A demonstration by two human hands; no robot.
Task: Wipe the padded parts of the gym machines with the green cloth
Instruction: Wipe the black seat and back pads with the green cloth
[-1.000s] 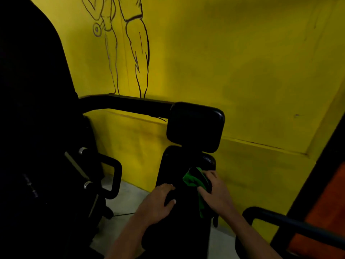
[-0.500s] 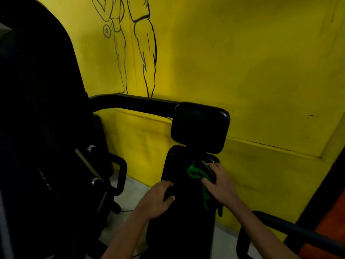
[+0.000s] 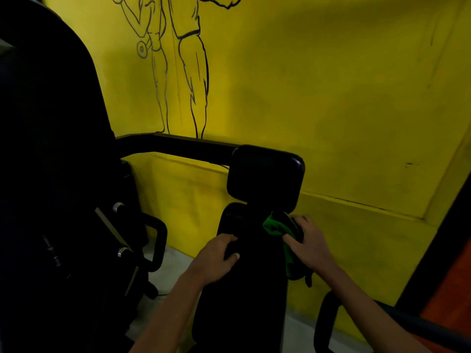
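Gripping a bunched green cloth, the person's right hand has its fingers curled around the fabric and presses it against the upper right corner of a long black back pad. Half a second ago the cloth sat a little lower on that pad; it has since slid up toward the gap under the square black head pad. I read that as a wiping stroke reaching the top of the back pad, with the head pad above likely next.

Going from largest to smallest: a bright yellow wall fills the background, with a line drawing of a muscular figure on it. A big dark machine stands on the left, too dim to make out in detail. The back pad rises in the centre, smooth and dull black, showing no visible marks in this low light. The left hand grips the pad's left edge, thumb on the front, steadying it as before. The cloth is vivid green, crumpled, with a tail hanging down past the right wrist.
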